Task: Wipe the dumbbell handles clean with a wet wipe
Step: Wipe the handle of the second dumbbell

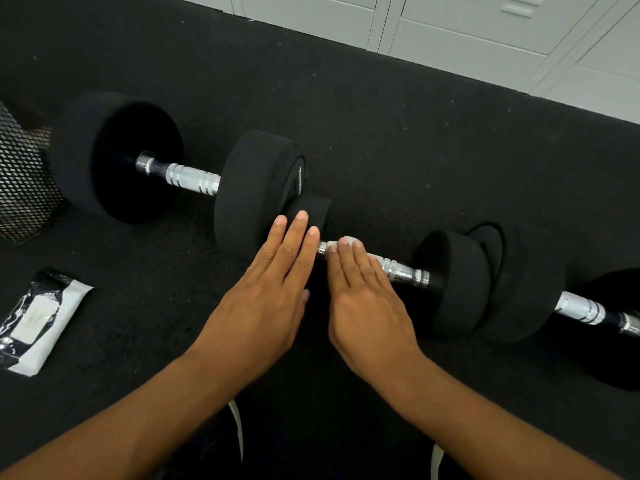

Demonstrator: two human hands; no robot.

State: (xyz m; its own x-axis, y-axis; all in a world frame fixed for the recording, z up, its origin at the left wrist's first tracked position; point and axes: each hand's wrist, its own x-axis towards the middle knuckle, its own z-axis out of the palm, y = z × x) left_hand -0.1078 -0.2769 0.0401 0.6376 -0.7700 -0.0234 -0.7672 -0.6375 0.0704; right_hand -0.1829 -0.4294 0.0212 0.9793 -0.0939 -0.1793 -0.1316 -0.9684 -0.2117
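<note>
- Black speckled rubber gym flooring [398,140] fills my view, with pale grey lockers [485,29] along the far edge.
- My left hand [270,289] lies flat, fingers straight, steadying the small middle black dumbbell [450,282] at its near weight.
- My right hand [367,306] presses a white wet wipe [334,244] onto that dumbbell's chrome knurled handle [401,270], fingers fairly straight.
- I judge wiping underway; the large left dumbbell [121,157] and right dumbbell [581,311] may remain.
- A silver wipe packet [38,320] sits left.

left hand [273,271] flat, right hand [363,289] flat
</note>
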